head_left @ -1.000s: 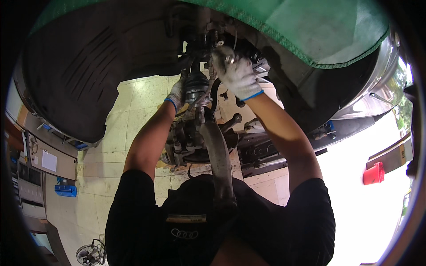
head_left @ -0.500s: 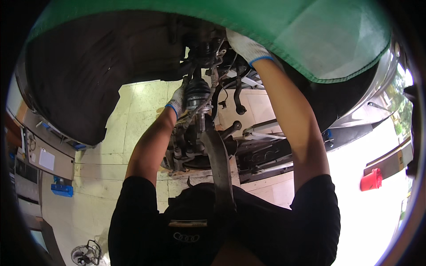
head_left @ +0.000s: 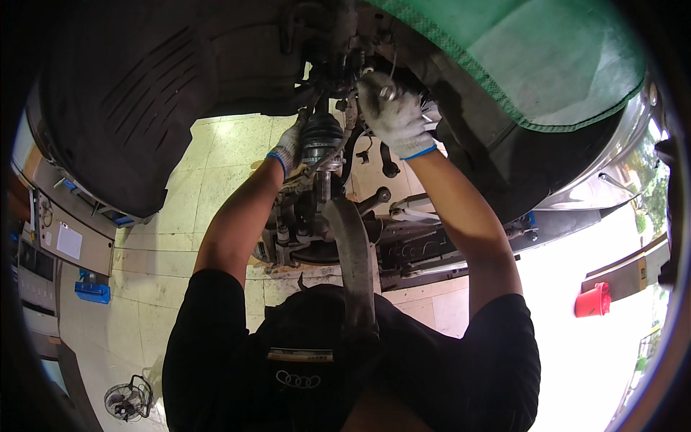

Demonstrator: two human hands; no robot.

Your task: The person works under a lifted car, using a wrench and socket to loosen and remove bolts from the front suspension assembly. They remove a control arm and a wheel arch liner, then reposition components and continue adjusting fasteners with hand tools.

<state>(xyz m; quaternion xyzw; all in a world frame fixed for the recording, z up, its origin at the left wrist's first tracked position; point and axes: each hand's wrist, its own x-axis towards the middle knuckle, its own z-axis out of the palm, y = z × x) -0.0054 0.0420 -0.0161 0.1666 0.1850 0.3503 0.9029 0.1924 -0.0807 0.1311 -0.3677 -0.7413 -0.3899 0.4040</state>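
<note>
Here, your left hand (head_left: 289,147) is gloved and rests against the ribbed rubber boot of the drive shaft (head_left: 321,138), fingers curled partly round its far side; how firmly it grips, you cannot tell from this view. Your right hand (head_left: 392,115), also gloved, is closed round a small metal fitting (head_left: 389,92) up inside the wheel arch (head_left: 129,108), just beside the top of the boot. What the fitting is stays unclear; it is too small and part hidden.

The shaft hangs upright between both hands, above the hub and brake assembly (head_left: 302,230). A grey bar (head_left: 356,266) runs from there toward your chest.

Risks, as judged: the boot is soft rubber, so a slip of metal against it could tear it. Loose cables near your right wrist could snag. The green cover (head_left: 504,43) overhead shades the work, so your aim may suffer.
</note>
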